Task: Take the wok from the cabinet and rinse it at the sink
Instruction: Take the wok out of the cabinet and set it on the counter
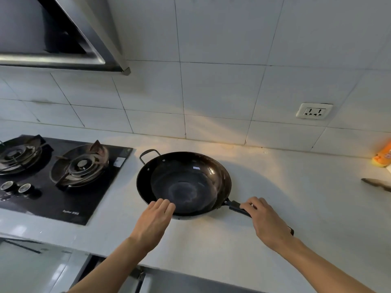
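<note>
A round black steel wok (184,183) with a long dark handle (239,208) and a small loop handle (149,154) on the far side sits on the pale grey counter (285,187), just right of the black glass gas hob (63,176); it is already out of the cabinet, and no sink is in view. The right hand (267,220) wraps around the long handle, its grip clamped on it, which looks like the hold meant to carry the pan's weight. The left hand (155,218) reaches to the wok's near rim with fingers straight and close together, touching or nearly touching the edge, probably to steady the round-bottomed pan so it does not rock. Its grip is apart, holding nothing. Below the counter edge a cabinet front (42,267) shows, likely where the pan was stored. At the far right lie an orange packet (384,156) and a brown knife-like object (376,183), well apart from the wok. The rinsing appears not yet begun, since the pan's inside looks dry.
</note>
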